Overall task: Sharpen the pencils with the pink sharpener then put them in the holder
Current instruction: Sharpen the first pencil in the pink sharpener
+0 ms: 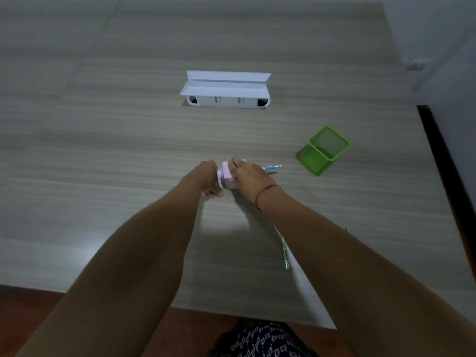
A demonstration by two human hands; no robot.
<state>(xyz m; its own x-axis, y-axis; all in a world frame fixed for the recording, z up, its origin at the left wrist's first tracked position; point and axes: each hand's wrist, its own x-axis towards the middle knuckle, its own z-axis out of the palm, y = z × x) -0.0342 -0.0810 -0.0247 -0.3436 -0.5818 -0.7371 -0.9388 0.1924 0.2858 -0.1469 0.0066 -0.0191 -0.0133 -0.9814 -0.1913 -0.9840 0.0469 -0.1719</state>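
Pink sharpener [228, 176] gripped by fingers of right hand [248, 176]; left hand [208, 179] fingers curl at its end, hold unclear.

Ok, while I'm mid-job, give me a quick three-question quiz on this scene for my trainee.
1. True or false: the green holder already has a pencil in it.
2. The right hand grips: A) the green holder B) the pink sharpener C) nothing.
3. How many pencils show on the table?

Key
1: false, it looks empty.
2: B.
3: two, the far pencil poking out past the right hand and the near pencil partly under the right forearm.
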